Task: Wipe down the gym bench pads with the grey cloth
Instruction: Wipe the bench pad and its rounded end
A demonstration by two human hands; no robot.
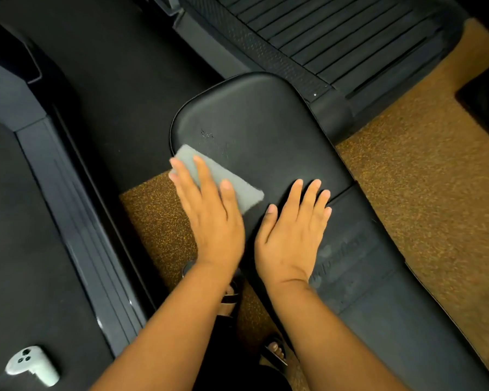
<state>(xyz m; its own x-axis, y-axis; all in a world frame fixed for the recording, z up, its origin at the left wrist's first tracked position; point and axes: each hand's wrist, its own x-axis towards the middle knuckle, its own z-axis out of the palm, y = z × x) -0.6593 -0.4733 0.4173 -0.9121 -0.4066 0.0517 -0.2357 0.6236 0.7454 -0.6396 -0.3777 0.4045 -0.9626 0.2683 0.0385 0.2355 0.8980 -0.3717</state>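
Speckled brown flooring (pixel 424 176) surrounds a black padded bench (pixel 266 131). Left hand (pixel 209 218) lies flat, fingers spread, pressing the grey cloth (pixel 223 173) onto the upper pad at its left edge. Right hand (pixel 291 230) rests open and flat beside it, across the seam between pads, holding nothing. White controller (pixel 31 365) lies on the dark treadmill deck (pixel 20 249), well apart.

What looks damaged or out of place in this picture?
Small scuff marks show on the black bench pad, just beyond the grey cloth. A white handheld controller lies on the dark surface at lower left, odd beside gym equipment.
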